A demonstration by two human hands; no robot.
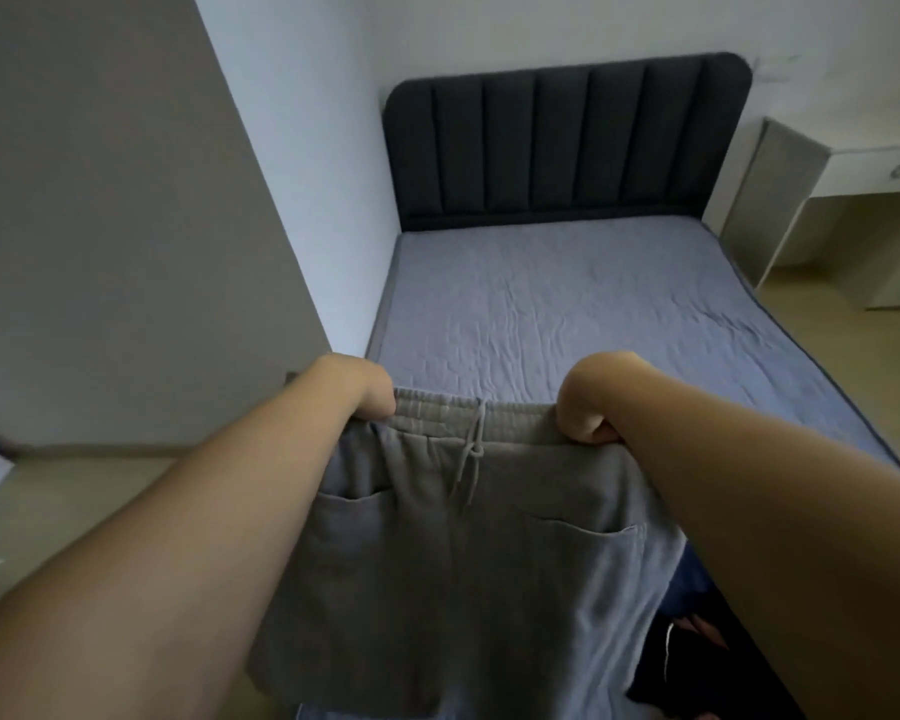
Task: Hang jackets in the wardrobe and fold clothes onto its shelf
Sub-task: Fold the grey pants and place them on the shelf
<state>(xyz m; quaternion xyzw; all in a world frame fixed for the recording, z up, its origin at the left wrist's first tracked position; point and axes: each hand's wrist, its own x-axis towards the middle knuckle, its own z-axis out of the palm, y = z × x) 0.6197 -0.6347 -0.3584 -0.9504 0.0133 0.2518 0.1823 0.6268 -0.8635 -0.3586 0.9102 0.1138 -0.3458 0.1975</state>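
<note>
Grey drawstring sweatpants hang in the air over the foot of the bed, waistband up, two pockets facing me. My left hand grips the left end of the waistband with curled fingers. My right hand grips the right end the same way. The drawstring dangles from the middle of the waistband. The legs of the sweatpants drop out of sight below the frame. The grey wardrobe side stands at the left.
The bed with a wrinkled blue-grey sheet and a dark padded headboard lies ahead. A pale desk unit stands at the right. Dark clothing lies low at the right under my right arm.
</note>
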